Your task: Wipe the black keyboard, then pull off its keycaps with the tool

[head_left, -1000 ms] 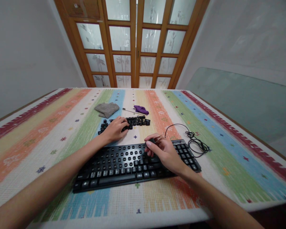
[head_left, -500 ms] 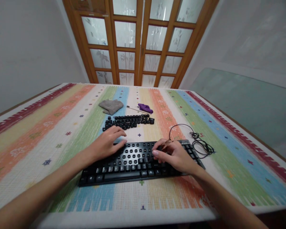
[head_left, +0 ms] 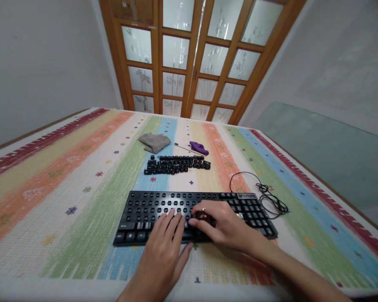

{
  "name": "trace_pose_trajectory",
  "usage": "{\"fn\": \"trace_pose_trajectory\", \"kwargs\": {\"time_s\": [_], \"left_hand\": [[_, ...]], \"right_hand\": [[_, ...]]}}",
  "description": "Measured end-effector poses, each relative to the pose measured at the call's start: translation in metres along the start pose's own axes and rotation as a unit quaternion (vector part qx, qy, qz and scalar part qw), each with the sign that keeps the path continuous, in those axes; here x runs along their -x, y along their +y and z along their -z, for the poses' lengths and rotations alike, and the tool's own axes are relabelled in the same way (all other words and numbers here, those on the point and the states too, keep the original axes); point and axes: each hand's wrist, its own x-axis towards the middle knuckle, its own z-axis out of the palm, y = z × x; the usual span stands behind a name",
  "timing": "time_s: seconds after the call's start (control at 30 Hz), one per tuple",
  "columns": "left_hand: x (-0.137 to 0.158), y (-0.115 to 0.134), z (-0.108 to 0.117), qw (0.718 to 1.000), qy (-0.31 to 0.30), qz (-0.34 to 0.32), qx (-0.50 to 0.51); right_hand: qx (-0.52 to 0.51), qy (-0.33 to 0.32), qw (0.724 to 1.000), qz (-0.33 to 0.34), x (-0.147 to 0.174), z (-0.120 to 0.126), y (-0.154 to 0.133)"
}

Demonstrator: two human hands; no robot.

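A black keyboard (head_left: 138,208) lies across the striped cloth. Its upper rows show bare key posts, while keycaps sit on the bottom rows and the number pad. My left hand (head_left: 166,241) rests at its front edge, fingers stretched over the lower rows and thumb apart on the cloth. Right beside it, my right hand (head_left: 222,222) is pinched over the right-centre of the keys. Something small and dark brown shows between thumb and fingers, too hidden to name. Behind the keyboard, loose black keycaps (head_left: 176,165) are laid out in rows.
Farther back lie a grey cloth (head_left: 156,142), a thin stick-like brush (head_left: 189,149) and a purple cloth (head_left: 199,148). The keyboard's black cable (head_left: 272,203) is coiled at its right. A striped tablecloth (head_left: 91,218) covers the table; wooden glazed doors (head_left: 192,75) stand beyond.
My left hand has come down from the keyboard's upper left to its lower middle rows. The right hand stays pinched and sits slightly lower over the keys. The view has tilted a little.
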Motion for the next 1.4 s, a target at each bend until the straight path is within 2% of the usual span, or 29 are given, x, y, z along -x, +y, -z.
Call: {"fn": "trace_pose_trajectory", "kwargs": {"time_s": [0.07, 0.1, 0.17, 0.2, 0.27, 0.3, 0.37, 0.43, 0.67, 0.8, 0.93, 1.0, 1.1, 1.17, 1.27, 1.33, 1.4], "left_hand": [[0.000, 0.004, -0.005, 1.000, 0.015, 0.010, -0.005], [0.000, 0.004, -0.005, 1.000, 0.017, 0.013, -0.003], [0.000, 0.005, -0.005, 1.000, 0.018, 0.017, 0.006], [0.000, 0.005, -0.005, 1.000, 0.017, 0.019, 0.011], [0.000, 0.004, -0.005, 0.999, 0.017, 0.024, 0.020], [0.000, 0.004, -0.005, 0.999, 0.018, 0.027, 0.024], [0.000, 0.004, -0.005, 0.999, 0.019, 0.030, 0.029], [0.000, 0.004, -0.006, 0.999, 0.021, 0.030, 0.031], [0.000, 0.004, -0.005, 0.998, 0.025, 0.044, 0.045], [0.000, 0.005, -0.002, 0.997, 0.027, 0.040, 0.053], [-0.012, -0.005, 0.015, 0.996, 0.011, 0.035, 0.082], [-0.027, -0.016, 0.027, 0.995, 0.000, 0.036, 0.094], [-0.059, -0.039, 0.035, 0.990, -0.031, 0.040, 0.129], [-0.085, -0.057, 0.032, 0.983, -0.049, 0.055, 0.168], [-0.122, -0.083, 0.015, 0.968, -0.049, 0.085, 0.233], [-0.145, -0.096, 0.001, 0.945, -0.081, 0.105, 0.299], [-0.165, -0.105, -0.010, 0.899, -0.130, 0.096, 0.406]], "right_hand": [[0.043, -0.021, 0.999, 0.015, -0.004, 0.002, -0.003], [0.040, -0.029, 0.999, -0.001, -0.007, 0.004, -0.001], [-0.011, -0.035, 0.996, -0.079, -0.016, 0.007, 0.006], [-0.066, -0.052, 0.987, -0.136, -0.022, 0.008, 0.012], [-0.184, -0.069, 0.948, -0.251, -0.032, 0.008, 0.024], [-0.219, -0.076, 0.930, -0.285, -0.036, 0.008, 0.029], [-0.263, -0.089, 0.912, -0.302, -0.043, 0.009, 0.037], [-0.271, -0.083, 0.916, -0.282, -0.047, 0.013, 0.040], [-0.241, -0.006, 0.960, -0.141, -0.055, 0.035, 0.040], [-0.155, 0.022, 0.981, -0.117, -0.060, 0.035, 0.046], [-0.066, 0.037, 0.991, -0.113, -0.069, 0.035, 0.062], [-0.057, 0.033, 0.991, -0.120, -0.074, 0.036, 0.070], [-0.104, 0.028, 0.985, -0.133, -0.081, 0.040, 0.078], [-0.155, 0.024, 0.979, -0.128, -0.085, 0.045, 0.079], [-0.215, 0.019, 0.971, -0.104, -0.090, 0.056, 0.075], [-0.236, 0.027, 0.967, -0.091, -0.092, 0.064, 0.072], [-0.248, 0.038, 0.965, -0.081, -0.092, 0.072, 0.068]]}}
